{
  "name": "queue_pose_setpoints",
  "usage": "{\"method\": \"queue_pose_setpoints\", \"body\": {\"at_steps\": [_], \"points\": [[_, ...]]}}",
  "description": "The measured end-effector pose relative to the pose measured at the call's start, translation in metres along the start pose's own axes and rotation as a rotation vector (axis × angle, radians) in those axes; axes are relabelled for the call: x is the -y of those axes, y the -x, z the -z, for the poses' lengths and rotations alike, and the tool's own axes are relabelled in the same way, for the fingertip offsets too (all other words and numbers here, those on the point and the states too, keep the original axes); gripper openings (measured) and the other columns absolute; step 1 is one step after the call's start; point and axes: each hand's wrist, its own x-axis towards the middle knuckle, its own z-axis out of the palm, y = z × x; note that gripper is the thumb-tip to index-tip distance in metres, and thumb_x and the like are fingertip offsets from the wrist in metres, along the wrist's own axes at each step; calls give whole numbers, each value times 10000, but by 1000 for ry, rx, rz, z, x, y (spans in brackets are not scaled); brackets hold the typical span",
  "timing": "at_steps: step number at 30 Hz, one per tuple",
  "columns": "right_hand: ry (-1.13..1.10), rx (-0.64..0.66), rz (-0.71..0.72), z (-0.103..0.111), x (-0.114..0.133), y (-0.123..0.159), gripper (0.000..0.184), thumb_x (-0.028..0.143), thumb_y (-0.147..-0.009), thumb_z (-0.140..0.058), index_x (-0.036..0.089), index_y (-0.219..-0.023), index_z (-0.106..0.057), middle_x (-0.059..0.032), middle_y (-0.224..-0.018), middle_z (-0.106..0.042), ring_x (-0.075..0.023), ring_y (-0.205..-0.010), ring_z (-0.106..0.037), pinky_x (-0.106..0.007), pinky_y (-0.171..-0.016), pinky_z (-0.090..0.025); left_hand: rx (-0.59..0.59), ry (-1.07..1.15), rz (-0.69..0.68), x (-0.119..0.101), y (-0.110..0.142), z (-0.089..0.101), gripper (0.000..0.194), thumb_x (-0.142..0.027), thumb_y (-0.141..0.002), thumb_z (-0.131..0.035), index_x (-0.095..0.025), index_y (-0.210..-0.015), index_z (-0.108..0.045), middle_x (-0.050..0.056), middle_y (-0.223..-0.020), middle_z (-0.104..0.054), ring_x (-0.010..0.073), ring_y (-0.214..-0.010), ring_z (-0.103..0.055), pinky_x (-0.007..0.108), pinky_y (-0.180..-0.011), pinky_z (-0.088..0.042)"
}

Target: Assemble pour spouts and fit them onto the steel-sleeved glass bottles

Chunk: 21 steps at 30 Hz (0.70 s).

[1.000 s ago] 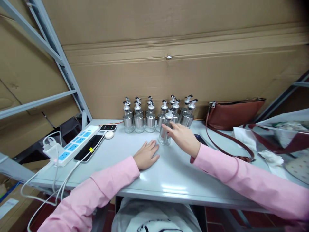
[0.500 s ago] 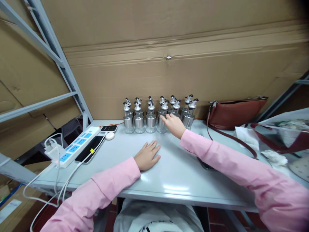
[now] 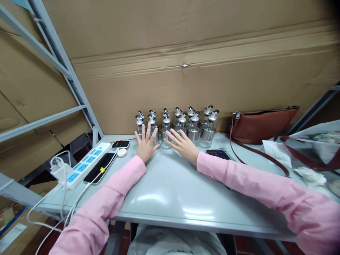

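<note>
Several glass-and-steel oil bottles with white pour spouts and black flip caps stand upright in two rows against the cardboard. My left hand (image 3: 146, 143) is open, fingers spread, in front of the front-row bottles on the left and partly hiding them. Fingers apart, my right hand (image 3: 182, 144) is open too, before the middle of the row. Between the hands shows one bottle (image 3: 166, 129); to the right of my right hand stands another bottle (image 3: 207, 134). I cannot tell whether my fingertips touch the glass.
A white power strip (image 3: 89, 164), a dark phone (image 3: 99, 169) and cables lie on the left. A second phone (image 3: 217, 153) lies beside my right sleeve. The brown handbag (image 3: 262, 125), its strap and crumpled tissue (image 3: 310, 176) are at the right. Cardboard (image 3: 164, 88) stands behind.
My right hand has set a bottle into the row and let go, fingers now spread. My left hand has moved forward from the tabletop to the left-hand bottles.
</note>
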Motion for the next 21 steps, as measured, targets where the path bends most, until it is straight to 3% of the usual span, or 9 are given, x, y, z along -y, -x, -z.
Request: {"method": "queue_pose_setpoints", "body": {"at_steps": [3,6,9,11,14,16,18,20,21], "points": [[-28,40,94,-12,1,-7,540,67,-847,-387,163,-1378,-365,-94,-1501,-256,-322,-1377,-200,-532,-1062,-237,28,-33,-140,18,-10,-13,690,-339,-811,-608,-316,-1401,-250,99,-1518,-109,330,-1402,-7,654,-1070,-41],[-40,43,118,-15,2,-13,507,87,-847,-405,135,-1352,-406,-90,-1504,-249,-351,-1374,-185,-514,-1033,-287,47,-23,-231,23,-10,-20,670,-295,-805,-618,-303,-1389,-289,90,-1513,-148,306,-1407,-39,594,-1104,-95],[-75,28,127,-2,0,-11,467,118,-835,-450,146,-1301,-464,-117,-1475,-308,-346,-1349,-251,-484,-988,-333,64,-8,-277,23,-7,-22,644,-264,-797,-626,-276,-1371,-334,92,-1506,-182,302,-1406,-64,558,-1111,-149],[-91,39,99,12,-6,-5,369,141,-854,-428,133,-1205,-540,-158,-1385,-435,-306,-1258,-403,-424,-911,-390,75,1,-299,25,-5,-21,598,-243,-799,-622,-272,-1345,-379,93,-1499,-208,305,-1403,-99,556,-1107,-165],[-112,166,-79,31,-25,10,245,203,-867,-405,138,-917,-637,-144,-1014,-659,-247,-921,-606,-326,-698,-427,92,20,-314,31,-6,-18,585,-177,-779,-628,-271,-1317,-418,94,-1491,-236,312,-1397,-131,572,-1099,-164],[-169,274,-279,39,-44,22,239,268,-849,-435,159,-781,-637,-104,-815,-682,-201,-726,-621,-279,-595,-391,104,39,-323,35,-7,-16,609,-132,-760,-631,-276,-1313,-420,92,-1489,-243,317,-1396,-135,576,-1096,-161],[-288,341,-378,44,-63,35,206,290,-796,-492,177,-672,-611,-60,-676,-660,-168,-620,-590,-259,-558,-363,112,69,-341,40,-5,-14,618,-109,-758,-620,-278,-1316,-413,89,-1485,-254,313,-1395,-142,563,-1099,-165],[-504,276,-435,46,-83,49,209,319,-765,-521,183,-615,-574,-19,-591,-614,-140,-551,-544,-253,-544,-368,89,135,-354,45,-2,-12,582,-128,-787,-589,-277,-1318,-401,90,-1468,-297,294,-1389,-184,543,-1106,-164],[-597,143,-537,46,-92,56,248,351,-774,-509,184,-595,-550,-13,-563,-585,-138,-542,-531,-259,-554,-387,48,189,-339,48,0,-13,560,-161,-804,-579,-269,-1320,-391,96,-1455,-318,282,-1383,-208,530,-1113,-162]]}}
